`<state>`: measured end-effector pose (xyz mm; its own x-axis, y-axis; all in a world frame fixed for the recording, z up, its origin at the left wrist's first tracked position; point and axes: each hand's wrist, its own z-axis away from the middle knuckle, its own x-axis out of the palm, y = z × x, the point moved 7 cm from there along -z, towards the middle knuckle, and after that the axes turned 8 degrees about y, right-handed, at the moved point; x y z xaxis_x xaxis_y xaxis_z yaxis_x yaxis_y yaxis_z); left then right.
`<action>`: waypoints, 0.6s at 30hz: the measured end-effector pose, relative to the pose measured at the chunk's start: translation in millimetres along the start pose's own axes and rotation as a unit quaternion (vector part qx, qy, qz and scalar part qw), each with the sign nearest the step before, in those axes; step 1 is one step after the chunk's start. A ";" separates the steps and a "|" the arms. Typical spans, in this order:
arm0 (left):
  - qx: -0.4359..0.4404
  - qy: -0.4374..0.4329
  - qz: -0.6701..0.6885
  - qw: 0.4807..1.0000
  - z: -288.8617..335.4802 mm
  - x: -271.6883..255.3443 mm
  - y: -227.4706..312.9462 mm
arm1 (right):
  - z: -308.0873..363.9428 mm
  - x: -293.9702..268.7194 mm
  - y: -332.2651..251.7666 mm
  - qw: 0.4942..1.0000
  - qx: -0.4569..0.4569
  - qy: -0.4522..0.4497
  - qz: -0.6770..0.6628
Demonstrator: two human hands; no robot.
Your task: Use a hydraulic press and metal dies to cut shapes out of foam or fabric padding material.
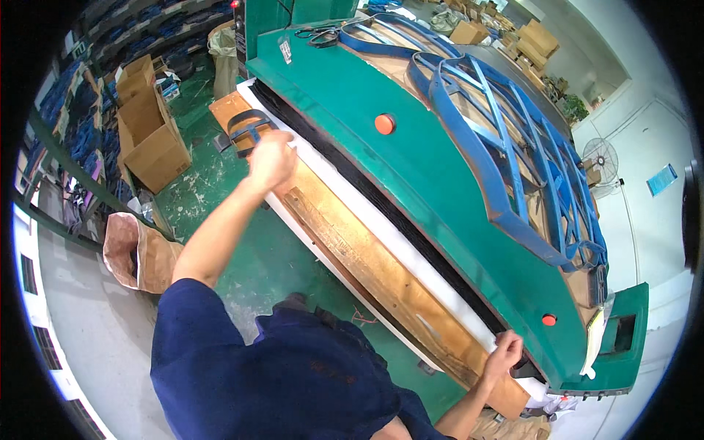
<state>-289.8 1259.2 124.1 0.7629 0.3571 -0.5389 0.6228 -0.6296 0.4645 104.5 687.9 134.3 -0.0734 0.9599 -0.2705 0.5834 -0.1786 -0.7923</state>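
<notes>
My left hand (273,158) is closed at the near edge of a small dark-blue cutting die (249,130), a strip frame with a crossbar. This die lies at the far left end of a long wooden board (381,268). My right hand (504,353) is at the board's other end, its fingers pinched together by the edge of a white sheet (440,282). What those fingers hold, if anything, is hidden. The sheet runs between the board and the dark slot of a green press (345,99).
Large blue cutting dies (506,139) cover the press top, with scissors (319,35) beside them. Two orange-red buttons, one a large round button (385,125), sit on its front. A cardboard box (150,136) and a paper sack (139,253) stand on the floor at left.
</notes>
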 end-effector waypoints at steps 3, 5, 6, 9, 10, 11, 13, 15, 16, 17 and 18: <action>-0.022 0.015 -0.066 0.997 -3.4 -11.1 -80.6 | 40.6 34.6 -12.9 0.997 0.039 -0.062 0.030; -0.056 -0.034 -0.098 0.993 -14.9 -7.4 -107.0 | 64.8 59.2 -19.8 0.993 0.041 -0.103 0.050; -0.035 -0.046 -0.120 0.991 -20.8 -6.6 -110.5 | 74.0 76.1 -41.2 0.987 0.030 -0.137 0.073; -0.087 -0.120 -0.173 0.974 -33.7 0.3 -129.3 | 100.7 120.4 -51.1 0.978 0.042 -0.201 0.045; -0.072 -0.104 -0.175 0.976 -34.0 2.4 -135.4 | 102.9 130.7 -68.9 0.977 -0.044 -0.195 0.079; -0.073 -0.105 -0.174 0.976 -36.5 3.2 -139.0 | 105.2 137.6 -84.3 0.967 -0.128 -0.189 0.113; -0.048 -0.147 -0.214 0.965 -40.4 11.3 -144.3 | 104.8 138.3 -81.4 0.964 -0.133 -0.188 0.130; -0.042 -0.141 -0.216 0.965 -45.6 11.4 -144.0 | 102.4 132.3 -66.5 0.981 0.002 -0.162 0.105; -0.048 -0.143 -0.220 0.964 -48.1 14.6 -152.5 | 101.4 131.8 -67.3 0.982 0.014 -0.156 0.109; -0.054 -0.143 -0.225 0.962 -52.7 14.0 -152.7 | 101.3 131.3 -64.1 0.982 0.015 -0.153 0.110; -0.050 -0.159 -0.230 0.959 -56.1 14.3 -152.8 | 101.8 131.2 -59.5 0.980 -0.006 -0.151 0.133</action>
<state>-364.3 1399.3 84.8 0.3219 0.3429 -0.8825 0.9065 -0.3805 0.1828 -22.2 802.4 90.3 -0.1524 0.7720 -0.6171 0.6237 -0.4093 -0.6659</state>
